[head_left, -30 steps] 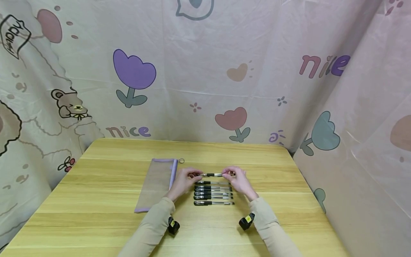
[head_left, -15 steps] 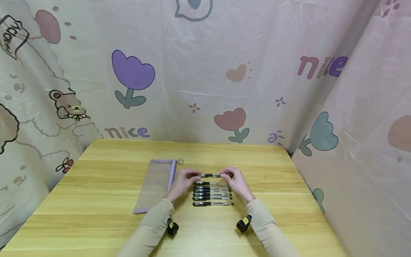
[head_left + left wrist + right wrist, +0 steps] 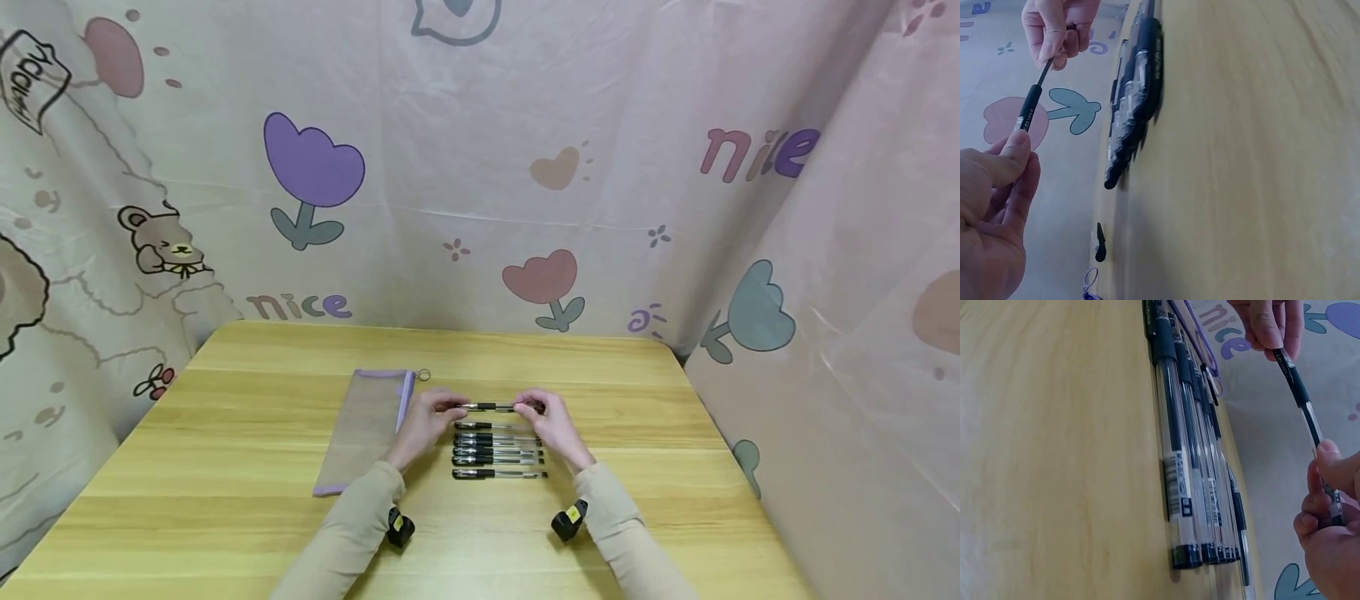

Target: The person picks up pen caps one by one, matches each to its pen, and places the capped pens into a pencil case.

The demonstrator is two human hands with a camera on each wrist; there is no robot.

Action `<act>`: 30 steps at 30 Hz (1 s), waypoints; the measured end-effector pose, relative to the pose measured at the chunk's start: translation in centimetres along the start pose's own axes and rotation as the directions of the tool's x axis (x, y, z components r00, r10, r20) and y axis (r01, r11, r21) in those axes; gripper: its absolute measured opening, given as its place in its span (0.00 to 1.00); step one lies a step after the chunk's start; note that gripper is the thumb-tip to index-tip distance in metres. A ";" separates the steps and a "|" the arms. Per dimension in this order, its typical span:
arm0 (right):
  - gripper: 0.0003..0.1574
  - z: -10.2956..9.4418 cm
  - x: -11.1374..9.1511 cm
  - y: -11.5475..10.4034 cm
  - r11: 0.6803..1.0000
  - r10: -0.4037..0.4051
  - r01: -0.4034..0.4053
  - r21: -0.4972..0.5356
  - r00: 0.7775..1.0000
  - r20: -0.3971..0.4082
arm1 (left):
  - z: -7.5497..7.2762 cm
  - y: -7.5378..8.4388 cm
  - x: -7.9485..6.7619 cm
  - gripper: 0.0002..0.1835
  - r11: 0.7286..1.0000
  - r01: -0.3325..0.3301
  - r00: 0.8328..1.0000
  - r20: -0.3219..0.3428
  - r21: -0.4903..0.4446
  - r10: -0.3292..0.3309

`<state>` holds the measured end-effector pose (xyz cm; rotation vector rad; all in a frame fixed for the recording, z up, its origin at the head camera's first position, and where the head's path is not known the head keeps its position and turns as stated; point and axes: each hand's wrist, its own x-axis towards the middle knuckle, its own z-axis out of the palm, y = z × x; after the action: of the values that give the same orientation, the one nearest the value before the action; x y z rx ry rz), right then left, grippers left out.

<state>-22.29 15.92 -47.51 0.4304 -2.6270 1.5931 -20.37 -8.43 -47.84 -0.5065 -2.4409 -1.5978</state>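
Observation:
A pen (image 3: 486, 407) with a black grip and clear barrel is stretched level between both hands, beyond a row of similar pens in the head view. My left hand (image 3: 422, 427) pinches its left end between thumb and fingers, hiding that tip. Thumb and fingers of my right hand (image 3: 553, 423) grip the barrel near the other end. In the right wrist view the dark rear end of the held pen (image 3: 1314, 428) shows inside the right hand. Several pens (image 3: 501, 474) lie roughly parallel on the table, black ends to the left.
A translucent beige pouch (image 3: 365, 429) with purple trim and a zip lies left of the pens, partly behind my left arm. Its metal ring (image 3: 423, 375) sticks out at the top corner. A small black piece (image 3: 1100, 242) rests near the pouch. A printed curtain (image 3: 450, 192) surrounds the wooden table (image 3: 225, 467).
Both hands and the held pen have shifted slightly left over the last second. The row of pens and the pouch stay in place.

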 end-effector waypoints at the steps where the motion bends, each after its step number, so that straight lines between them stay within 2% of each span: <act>1: 0.07 -0.1 0.0 0.0 1.000 -0.005 0.005 0.004 1.000 0.003 | 0.0 0.0 0.0 0.11 1.000 -0.003 1.000 -0.002 0.003 0.003; 4: 0.11 -0.4 0.1 0.2 1.000 -0.008 0.008 0.009 1.000 0.025 | 0.0 -0.1 0.3 0.11 1.000 0.002 1.000 -0.010 0.007 -0.002; 9: 0.15 -1.4 0.4 1.1 1.000 0.009 -0.009 -0.010 1.000 0.029 | 0.0 -0.7 0.8 0.11 0.998 0.056 0.998 -0.022 0.000 -0.056; 13: 0.11 -1.8 0.5 1.7 0.998 0.001 0.000 -0.062 1.000 0.015 | 0.0 -1.0 1.1 0.11 0.996 0.088 0.996 -0.024 0.034 -0.087; 18: 0.07 -1.7 0.9 2.5 0.987 -0.030 0.032 -0.160 0.999 0.016 | 0.5 -1.7 1.8 0.10 0.987 0.094 0.996 -0.005 0.133 -0.094; 23: 0.06 -1.8 1.2 3.0 0.969 -0.022 0.030 -0.245 0.999 0.034 | 0.9 -1.8 2.4 0.08 0.957 0.098 0.994 0.026 0.273 -0.109; 30: 0.07 -2.0 1.4 3.1 0.949 0.029 -0.007 -0.315 0.998 0.064 | 1.1 -1.7 3.0 0.05 0.901 0.119 0.989 0.026 0.418 -0.143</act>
<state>-24.66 18.71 -49.06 0.4485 -2.8720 1.1481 -23.74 -7.47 -48.72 -0.3223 -2.8013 -1.0575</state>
